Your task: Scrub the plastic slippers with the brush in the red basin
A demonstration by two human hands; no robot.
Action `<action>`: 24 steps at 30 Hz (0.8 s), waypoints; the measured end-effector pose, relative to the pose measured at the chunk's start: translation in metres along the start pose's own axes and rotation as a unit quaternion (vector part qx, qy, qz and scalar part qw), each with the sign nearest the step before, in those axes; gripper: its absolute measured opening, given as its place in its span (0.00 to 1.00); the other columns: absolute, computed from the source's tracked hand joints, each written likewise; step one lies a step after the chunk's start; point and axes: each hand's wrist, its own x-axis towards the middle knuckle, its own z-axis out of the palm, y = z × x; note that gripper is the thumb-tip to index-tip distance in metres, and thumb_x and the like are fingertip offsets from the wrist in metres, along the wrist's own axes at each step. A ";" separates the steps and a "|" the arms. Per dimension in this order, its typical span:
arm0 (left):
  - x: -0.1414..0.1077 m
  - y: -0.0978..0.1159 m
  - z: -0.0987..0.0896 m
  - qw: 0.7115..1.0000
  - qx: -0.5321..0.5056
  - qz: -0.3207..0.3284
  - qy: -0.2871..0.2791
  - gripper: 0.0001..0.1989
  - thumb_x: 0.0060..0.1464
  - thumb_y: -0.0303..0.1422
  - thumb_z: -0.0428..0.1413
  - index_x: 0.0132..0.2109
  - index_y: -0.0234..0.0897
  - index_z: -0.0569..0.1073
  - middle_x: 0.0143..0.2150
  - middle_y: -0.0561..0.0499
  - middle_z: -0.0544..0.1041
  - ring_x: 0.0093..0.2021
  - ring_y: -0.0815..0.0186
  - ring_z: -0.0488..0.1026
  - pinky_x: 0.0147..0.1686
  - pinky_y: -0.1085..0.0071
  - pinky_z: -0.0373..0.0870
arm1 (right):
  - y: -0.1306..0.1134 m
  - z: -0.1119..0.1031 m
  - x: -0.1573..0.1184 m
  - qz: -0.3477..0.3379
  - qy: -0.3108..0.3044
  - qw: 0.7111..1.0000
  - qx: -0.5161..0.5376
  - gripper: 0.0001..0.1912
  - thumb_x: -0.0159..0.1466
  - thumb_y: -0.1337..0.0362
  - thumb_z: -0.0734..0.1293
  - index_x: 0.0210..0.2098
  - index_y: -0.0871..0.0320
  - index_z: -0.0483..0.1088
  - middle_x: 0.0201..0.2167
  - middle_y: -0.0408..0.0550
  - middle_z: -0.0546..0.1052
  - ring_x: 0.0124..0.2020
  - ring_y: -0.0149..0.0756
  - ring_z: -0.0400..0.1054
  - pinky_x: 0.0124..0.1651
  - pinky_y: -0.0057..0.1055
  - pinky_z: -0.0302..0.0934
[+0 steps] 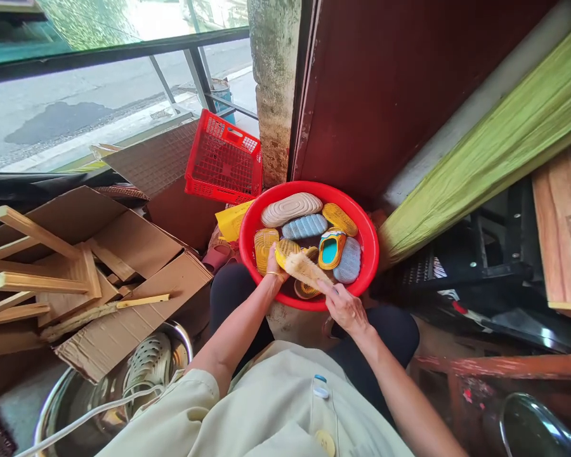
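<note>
Over the red basin, my left hand is closed on a yellow clog-type shoe, gripping it from the left. My right hand is wrapped round the handle of a scrubbing brush with pale bristles. The brush lies across the yellow shoe and hides part of it; they appear to touch. Around them in the basin are a beige sole-up shoe, light blue ones and several yellow ones, one of them upright with a turquoise inside.
A red plastic crate stands tilted behind the basin. On the left, cardboard holds wooden stool-like pieces, above a metal basin with a pale perforated clog. Green cloth hangs at right, beside a dark red panel.
</note>
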 end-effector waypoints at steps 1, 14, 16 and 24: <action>-0.002 0.000 0.003 0.999 -0.043 -0.013 0.005 0.27 0.60 0.58 0.51 0.43 0.37 0.76 0.40 0.44 0.81 0.50 0.55 0.79 0.53 0.57 0.76 | 0.011 -0.001 -0.007 0.012 0.009 1.000 0.012 0.28 0.71 0.67 0.59 0.68 0.43 0.69 0.38 0.48 0.76 0.33 0.33 0.73 0.35 0.23 0.67; -0.070 -0.014 0.065 0.999 -0.001 0.045 -0.026 0.15 0.49 0.36 0.66 0.44 0.39 0.76 0.49 0.48 0.80 0.54 0.57 0.76 0.53 0.64 0.74 | 0.015 0.011 0.014 0.182 0.240 0.931 0.206 0.30 0.74 0.58 0.55 0.71 0.64 0.63 0.57 0.62 0.79 0.54 0.47 0.78 0.54 0.41 0.74; -0.075 -0.020 0.075 0.996 0.029 0.037 -0.072 0.16 0.48 0.36 0.66 0.46 0.40 0.78 0.51 0.48 0.80 0.56 0.57 0.75 0.55 0.64 0.73 | 0.027 0.009 0.018 0.200 0.232 0.931 0.197 0.31 0.74 0.57 0.54 0.72 0.62 0.61 0.56 0.61 0.79 0.51 0.46 0.79 0.52 0.40 0.75; -0.063 -0.015 0.063 0.974 0.174 -0.048 -0.135 0.23 0.46 0.35 0.70 0.51 0.39 0.80 0.51 0.42 0.81 0.48 0.53 0.79 0.42 0.61 0.78 | 0.039 0.024 0.030 0.166 0.145 0.961 0.167 0.29 0.72 0.64 0.55 0.69 0.62 0.66 0.51 0.61 0.82 0.49 0.45 0.79 0.52 0.38 0.73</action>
